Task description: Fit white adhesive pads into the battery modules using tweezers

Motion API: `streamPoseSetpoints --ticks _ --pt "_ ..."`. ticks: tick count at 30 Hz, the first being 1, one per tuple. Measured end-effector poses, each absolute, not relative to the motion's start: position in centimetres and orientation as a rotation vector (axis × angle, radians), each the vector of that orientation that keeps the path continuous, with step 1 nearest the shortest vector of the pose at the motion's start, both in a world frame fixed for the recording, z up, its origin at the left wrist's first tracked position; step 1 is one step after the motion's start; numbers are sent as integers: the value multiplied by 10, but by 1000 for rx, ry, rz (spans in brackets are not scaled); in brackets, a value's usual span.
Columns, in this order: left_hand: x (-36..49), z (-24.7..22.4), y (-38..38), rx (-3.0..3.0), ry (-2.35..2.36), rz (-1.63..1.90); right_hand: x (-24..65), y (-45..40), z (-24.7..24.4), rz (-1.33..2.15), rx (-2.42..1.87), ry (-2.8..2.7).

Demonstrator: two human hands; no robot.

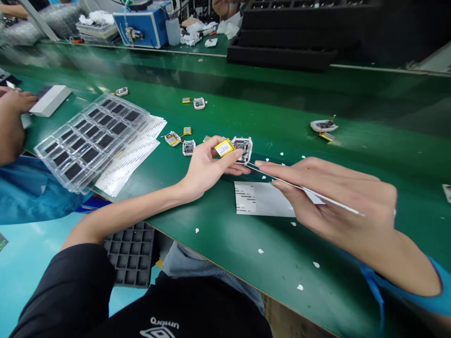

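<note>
Left hand (204, 171), fingers clamped on circuit module (246, 148), yellow battery (224, 148) on left; right hand (338, 190), fingers pinching slim tool (338, 203)

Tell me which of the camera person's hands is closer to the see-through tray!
Left! The left hand is to the right of the tray; the right hand is much farther right, past the left one.

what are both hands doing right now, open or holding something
Left hand: closed, holding a white case with a circuit board, a yellow battery beside it.
Right hand: closed, holding a thin tool, its tip near the case's lower edge.
</note>
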State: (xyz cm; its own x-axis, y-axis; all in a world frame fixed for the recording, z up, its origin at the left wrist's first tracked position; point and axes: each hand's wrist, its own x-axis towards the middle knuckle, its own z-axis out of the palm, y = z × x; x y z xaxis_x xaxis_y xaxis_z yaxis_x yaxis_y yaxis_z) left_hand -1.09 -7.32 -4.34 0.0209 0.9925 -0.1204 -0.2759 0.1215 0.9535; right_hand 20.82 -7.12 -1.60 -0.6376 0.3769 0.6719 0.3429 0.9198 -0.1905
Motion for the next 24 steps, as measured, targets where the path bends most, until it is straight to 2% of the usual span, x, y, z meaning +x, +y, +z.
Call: streamPoseSetpoints --ticks 13,19,24 --pt "-13 -42 -77 939 1034 1139 207 -74 -6 252 -719 -2273" --pt "-13 -44 -77 947 958 1142 210 -72 -8 69 -473 -2316" --pt "-13 -40 -77 907 1055 1143 211 -69 -13 78 -414 -2357"
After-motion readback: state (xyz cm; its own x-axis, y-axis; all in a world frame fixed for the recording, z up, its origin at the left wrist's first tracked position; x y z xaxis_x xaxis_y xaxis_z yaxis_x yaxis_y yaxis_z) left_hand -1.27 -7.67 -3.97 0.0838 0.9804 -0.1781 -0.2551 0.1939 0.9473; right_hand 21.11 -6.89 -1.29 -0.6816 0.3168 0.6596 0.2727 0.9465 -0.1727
